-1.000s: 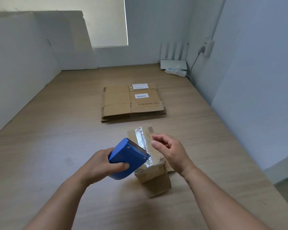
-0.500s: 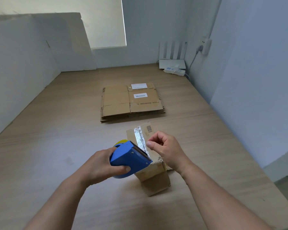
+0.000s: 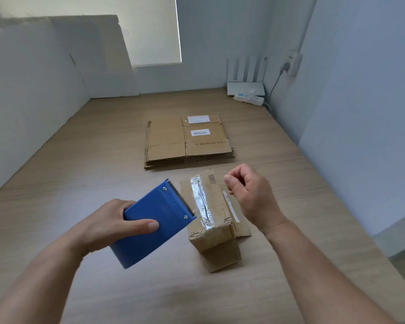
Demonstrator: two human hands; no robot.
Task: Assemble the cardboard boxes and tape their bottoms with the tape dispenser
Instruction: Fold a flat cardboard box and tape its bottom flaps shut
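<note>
The small cardboard box (image 3: pixel 216 232) stands on the bench (image 3: pixel 80 171) a little right of the frame's centre, just below the middle; a strip of shiny clear tape (image 3: pixel 200 197) runs along its upper face and folds over the near edge; one flap lies out flat on its right side. The blue tape dispenser (image 3: pixel 154 225) is held in the air just left of the box, its toothed blade (image 3: pixel 181 198) turned towards the tape strip and close to it; whether tape still joins the two I cannot tell. The left hand (image 3: pixel 108 225) grips the dispenser's body, thumb laid across its top face. The right hand (image 3: pixel 250 195) hangs above the box's right side with fingers curled into a loose fist and thumb against the forefinger; nothing shows in it. Beyond the box, towards the middle of the frame, lies a stack of flattened boxes (image 3: pixel 187 142) with white labels. In the upper right corner of the bench sit a white router (image 3: pixel 246 86) and a power strip (image 3: pixel 249 98); white boards (image 3: pixel 33 90) stand along the left.
</note>
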